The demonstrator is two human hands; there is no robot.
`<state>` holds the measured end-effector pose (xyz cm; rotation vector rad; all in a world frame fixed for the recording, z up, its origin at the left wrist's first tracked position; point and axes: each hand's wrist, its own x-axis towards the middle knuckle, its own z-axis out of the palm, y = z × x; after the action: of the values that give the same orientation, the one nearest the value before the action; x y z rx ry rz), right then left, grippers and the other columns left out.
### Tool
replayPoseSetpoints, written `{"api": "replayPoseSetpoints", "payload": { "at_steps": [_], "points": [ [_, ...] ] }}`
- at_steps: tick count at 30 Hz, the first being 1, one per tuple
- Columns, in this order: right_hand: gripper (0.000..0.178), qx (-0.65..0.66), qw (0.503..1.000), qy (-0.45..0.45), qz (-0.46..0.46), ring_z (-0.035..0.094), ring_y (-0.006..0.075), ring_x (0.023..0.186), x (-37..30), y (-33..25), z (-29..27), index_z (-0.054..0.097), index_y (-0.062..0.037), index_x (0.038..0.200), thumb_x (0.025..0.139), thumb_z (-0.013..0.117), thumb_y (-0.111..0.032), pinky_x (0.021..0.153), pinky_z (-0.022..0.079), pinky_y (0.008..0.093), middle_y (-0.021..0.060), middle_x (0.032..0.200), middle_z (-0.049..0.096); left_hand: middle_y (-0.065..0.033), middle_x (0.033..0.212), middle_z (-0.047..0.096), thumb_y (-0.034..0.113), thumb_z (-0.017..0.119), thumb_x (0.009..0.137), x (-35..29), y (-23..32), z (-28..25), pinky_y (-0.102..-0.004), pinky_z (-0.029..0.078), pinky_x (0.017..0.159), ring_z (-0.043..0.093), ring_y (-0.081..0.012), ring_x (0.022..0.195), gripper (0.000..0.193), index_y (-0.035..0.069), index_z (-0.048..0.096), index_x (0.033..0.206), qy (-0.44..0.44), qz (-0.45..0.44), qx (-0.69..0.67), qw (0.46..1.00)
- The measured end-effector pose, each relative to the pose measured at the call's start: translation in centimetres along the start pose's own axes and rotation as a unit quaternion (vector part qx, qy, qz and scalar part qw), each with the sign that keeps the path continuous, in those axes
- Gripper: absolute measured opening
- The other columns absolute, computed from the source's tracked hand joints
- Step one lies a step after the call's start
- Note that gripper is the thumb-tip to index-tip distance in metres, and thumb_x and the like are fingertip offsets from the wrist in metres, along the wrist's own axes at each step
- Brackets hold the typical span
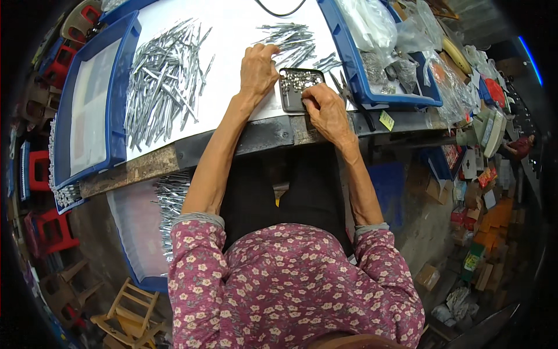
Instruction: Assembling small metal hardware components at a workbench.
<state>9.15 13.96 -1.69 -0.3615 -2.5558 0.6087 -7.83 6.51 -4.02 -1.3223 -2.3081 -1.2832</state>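
My left hand is at the near left edge of a small pile of thin silvery metal strips. Its fingers are curled, and anything between them is too small to make out. Over the right side of a small dark tray is my right hand, its thumb and fingertips pinched together. Small shiny round metal pieces lie in the far part of that tray. A much larger heap of silvery metal strips is spread on the white tabletop to the left.
An empty-looking blue tray stands at the left edge. At right, a blue bin holds plastic bags of small parts. Dark-handled pliers lie beside it. Below the table, another tray holds more strips. Red stools are further left.
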Motion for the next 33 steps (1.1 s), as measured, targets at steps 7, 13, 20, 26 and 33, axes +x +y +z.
{"api": "replayPoseSetpoints", "payload": {
  "at_steps": [7,13,20,26,33],
  "points": [
    [0.007,-0.035,0.999,-0.017,-0.028,0.054,0.0306,0.075,0.6,-0.1,0.1,0.055,0.0007,0.079,0.075,0.058,-0.004,0.067,0.042,0.0381,0.0138,0.077,0.054,-0.0142,0.083,0.060,-0.005,0.050,0.075,-4.1,0.8,-7.7,-0.0316,0.046,0.068,0.057,-0.0234,0.077,0.017,-0.002,0.060,0.088,0.132,-0.074,-0.142,0.978],
    [0.008,-0.054,0.998,0.002,-0.043,0.054,0.0341,0.072,0.6,0.0,0.6,0.054,0.0007,0.079,0.075,0.057,-0.006,0.064,0.042,0.0394,0.0165,0.074,0.054,-0.0126,0.081,0.059,-0.005,0.049,0.077,-7.8,-1.2,-13.7,-0.0306,0.045,0.066,0.057,-0.0231,0.076,0.014,-0.001,0.059,0.085,0.186,-0.122,-0.054,0.973],
    [0.009,-0.094,0.994,-0.053,-0.019,0.056,0.0368,0.070,1.2,-0.2,0.5,0.054,0.0003,0.078,0.076,0.056,-0.008,0.060,0.043,0.0409,0.0187,0.073,0.056,-0.0138,0.080,0.057,-0.001,0.049,0.073,-9.4,-4.1,-15.6,-0.0391,0.040,0.074,0.051,-0.0312,0.080,0.011,0.000,0.058,0.080,0.169,-0.088,0.104,0.976],
    [0.011,-0.151,0.987,-0.057,0.006,0.055,0.0390,0.068,1.5,-0.4,1.2,0.052,-0.0001,0.076,0.076,0.054,-0.011,0.060,0.042,0.0442,0.0208,0.072,0.056,-0.0139,0.077,0.053,0.002,0.049,0.072,-9.2,-4.5,-14.4,-0.0390,0.040,0.070,0.048,-0.0310,0.079,0.010,0.002,0.058,0.076,0.095,-0.075,0.194,0.974],
    [0.017,-0.171,0.983,-0.056,0.030,0.055,0.0404,0.066,1.5,-0.9,1.5,0.048,0.0007,0.075,0.076,0.051,-0.016,0.059,0.042,0.0467,0.0225,0.070,0.055,-0.0126,0.078,0.052,0.002,0.057,0.069,-8.0,-3.7,-12.4,-0.0398,0.039,0.071,0.048,-0.0308,0.080,0.010,0.005,0.057,0.078,0.044,-0.051,0.193,0.979]
  ]
}}
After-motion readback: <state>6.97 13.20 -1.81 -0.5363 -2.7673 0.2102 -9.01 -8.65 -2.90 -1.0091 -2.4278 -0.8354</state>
